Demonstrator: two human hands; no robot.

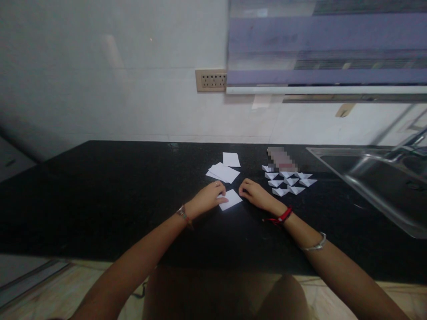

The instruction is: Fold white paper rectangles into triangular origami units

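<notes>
In the head view, a white sheet (232, 200) lies on the dark counter (110, 191) between the two hands. The left hand (212, 194) has its thumb over the sheet's left side; whether it grips or only presses, I cannot tell. The right hand (256, 194) is by the right corner, fingers curled inward; whether they close on the paper is unclear. Just beyond lie a loose pile (224, 172) and another sheet (231, 159). Folded papers (291, 182) stand in rows to the right, near the sink (347, 178).
</notes>
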